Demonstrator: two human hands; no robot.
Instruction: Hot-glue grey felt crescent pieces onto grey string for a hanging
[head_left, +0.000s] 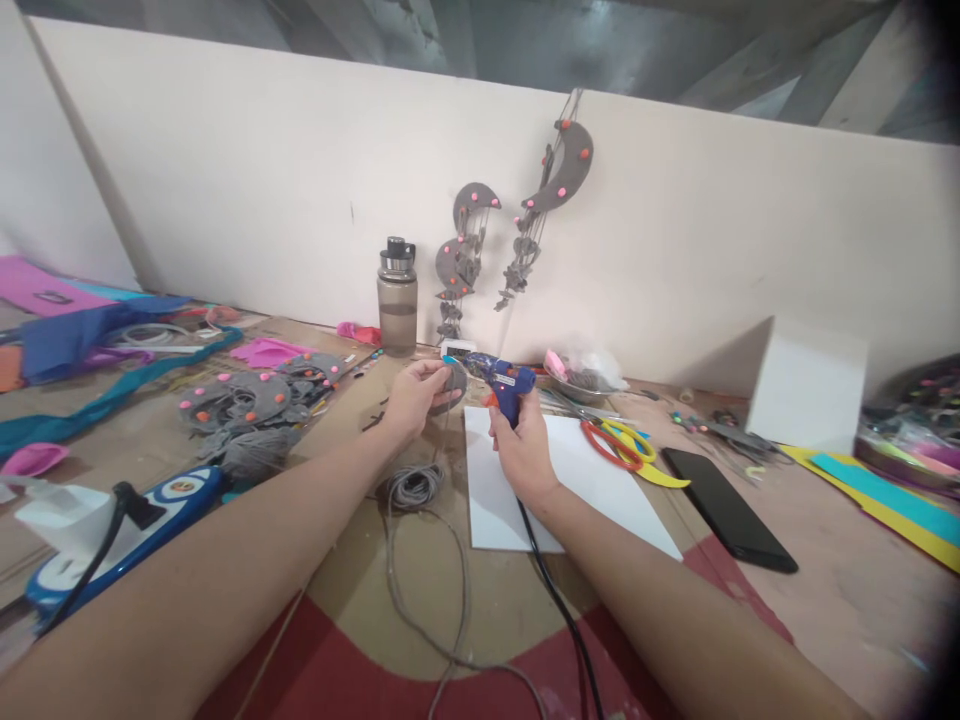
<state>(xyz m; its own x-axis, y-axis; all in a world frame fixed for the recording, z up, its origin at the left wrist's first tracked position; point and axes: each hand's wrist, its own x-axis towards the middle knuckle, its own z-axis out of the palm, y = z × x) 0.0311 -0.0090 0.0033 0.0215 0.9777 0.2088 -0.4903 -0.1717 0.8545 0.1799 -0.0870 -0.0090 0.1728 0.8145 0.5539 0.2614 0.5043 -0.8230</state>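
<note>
At frame centre, the left hand (415, 398) is pinching a grey disc (456, 379) beside the glue gun (510, 384) the right hand (526, 442) is gripping, so a slip could cause burns.

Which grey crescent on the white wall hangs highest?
The large grey crescent with pink and orange dots, farthest right. The other two, the smaller upper-left grey crescent and the grey crescent beneath that one, both hang lower.

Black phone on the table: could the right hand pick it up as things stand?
Probably not yet: the right hand is wrapped around the blue glue gun, though the phone lies uncovered on that side.
</note>
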